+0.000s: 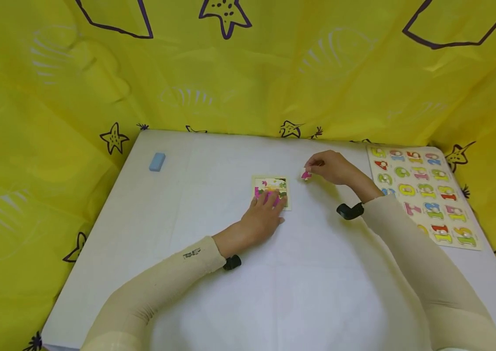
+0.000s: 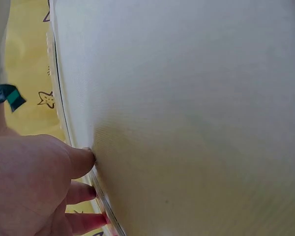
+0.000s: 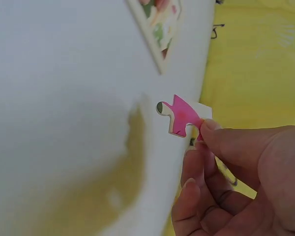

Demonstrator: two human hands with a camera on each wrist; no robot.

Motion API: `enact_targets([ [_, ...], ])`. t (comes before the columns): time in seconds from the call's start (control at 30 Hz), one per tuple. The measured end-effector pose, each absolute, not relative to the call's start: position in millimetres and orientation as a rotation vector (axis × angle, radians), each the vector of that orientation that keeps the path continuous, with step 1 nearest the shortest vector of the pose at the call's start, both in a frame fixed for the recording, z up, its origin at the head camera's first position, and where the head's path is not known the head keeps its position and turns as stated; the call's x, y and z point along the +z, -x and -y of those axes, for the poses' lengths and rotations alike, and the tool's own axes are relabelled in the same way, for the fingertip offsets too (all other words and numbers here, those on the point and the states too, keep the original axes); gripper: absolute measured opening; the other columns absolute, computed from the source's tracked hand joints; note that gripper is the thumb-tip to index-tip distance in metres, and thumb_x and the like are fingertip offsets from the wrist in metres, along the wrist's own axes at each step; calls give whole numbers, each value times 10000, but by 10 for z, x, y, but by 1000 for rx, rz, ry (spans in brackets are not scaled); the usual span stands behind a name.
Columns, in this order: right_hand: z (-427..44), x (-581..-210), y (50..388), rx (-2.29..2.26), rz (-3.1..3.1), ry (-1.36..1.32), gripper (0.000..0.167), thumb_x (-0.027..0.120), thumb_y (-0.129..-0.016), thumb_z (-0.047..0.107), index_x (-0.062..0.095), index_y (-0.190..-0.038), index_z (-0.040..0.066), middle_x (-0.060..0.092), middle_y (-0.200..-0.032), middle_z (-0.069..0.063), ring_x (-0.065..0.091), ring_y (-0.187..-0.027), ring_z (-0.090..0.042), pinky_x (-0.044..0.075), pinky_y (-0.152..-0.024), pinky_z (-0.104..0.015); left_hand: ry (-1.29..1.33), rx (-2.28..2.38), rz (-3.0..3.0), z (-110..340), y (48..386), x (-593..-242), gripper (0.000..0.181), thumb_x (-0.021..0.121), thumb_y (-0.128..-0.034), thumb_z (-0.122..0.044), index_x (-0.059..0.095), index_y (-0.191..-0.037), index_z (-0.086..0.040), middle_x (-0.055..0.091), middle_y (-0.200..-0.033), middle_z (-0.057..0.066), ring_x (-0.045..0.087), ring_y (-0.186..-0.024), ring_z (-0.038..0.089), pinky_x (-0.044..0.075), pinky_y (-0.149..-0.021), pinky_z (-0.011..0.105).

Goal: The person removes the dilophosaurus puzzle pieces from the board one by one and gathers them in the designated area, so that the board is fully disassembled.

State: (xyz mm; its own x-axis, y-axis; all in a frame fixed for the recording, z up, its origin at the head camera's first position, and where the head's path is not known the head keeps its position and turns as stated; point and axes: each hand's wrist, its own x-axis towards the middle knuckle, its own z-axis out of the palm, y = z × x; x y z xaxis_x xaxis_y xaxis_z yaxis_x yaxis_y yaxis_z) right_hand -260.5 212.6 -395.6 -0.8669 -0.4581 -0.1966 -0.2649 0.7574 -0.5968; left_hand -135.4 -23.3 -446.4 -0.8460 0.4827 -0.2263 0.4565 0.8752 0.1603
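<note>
A small square jigsaw puzzle (image 1: 270, 182) with a pale frame lies on the white table, its picture pink and green. Spread over its lower part, my left hand (image 1: 263, 217) rests with fingers extended on the pieces, hiding some of them. To the right of the puzzle and above the table, my right hand (image 1: 329, 167) pinches a jigsaw piece (image 3: 184, 118) between thumb and fingertips. That piece is mostly pink, with a white corner and a dark green knob. In the left wrist view the left hand (image 2: 34, 182) shows mainly its thumb side, and the puzzle is barely visible.
A blue block (image 1: 157, 162) lies at the table's far left. On the right side is a number board (image 1: 425, 195) with colourful numerals, partly behind the right forearm. Yellow patterned cloth (image 1: 248, 78) hangs behind the table (image 1: 213, 156) and at its sides.
</note>
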Motion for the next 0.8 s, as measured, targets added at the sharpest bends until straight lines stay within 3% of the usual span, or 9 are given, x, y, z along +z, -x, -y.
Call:
enact_targets([
  [0.17,-2343,-4038,2530,-832,-2594,499,253,596,-1084,175,742,-1187,-4,736,-1131,-176,606,-1002,-296,477,-869,-400,-705,160,-2776,228,1356,-4454,608,455,-1132,-382,303,-1678,-162,285,-1723,140,260,-1587,417,296,-1252,572],
  [0.6,-2411,-4246,2474,-841,-2651,466,216,605,-1074,145,695,-1178,-23,699,-1091,-205,588,-1033,-351,464,-956,-505,-727,137,-2796,241,1337,-4453,604,455,-1134,-383,315,-1673,-147,305,-1712,147,280,-1578,421,320,-1239,572],
  [0.8,-2393,-4328,2481,-811,-2690,468,178,603,-1072,110,676,-1143,-36,680,-1066,-207,585,-995,-341,476,-947,-501,-726,138,-2793,240,1333,-4440,599,454,-1135,-378,317,-1673,-153,304,-1713,144,284,-1576,419,316,-1244,567],
])
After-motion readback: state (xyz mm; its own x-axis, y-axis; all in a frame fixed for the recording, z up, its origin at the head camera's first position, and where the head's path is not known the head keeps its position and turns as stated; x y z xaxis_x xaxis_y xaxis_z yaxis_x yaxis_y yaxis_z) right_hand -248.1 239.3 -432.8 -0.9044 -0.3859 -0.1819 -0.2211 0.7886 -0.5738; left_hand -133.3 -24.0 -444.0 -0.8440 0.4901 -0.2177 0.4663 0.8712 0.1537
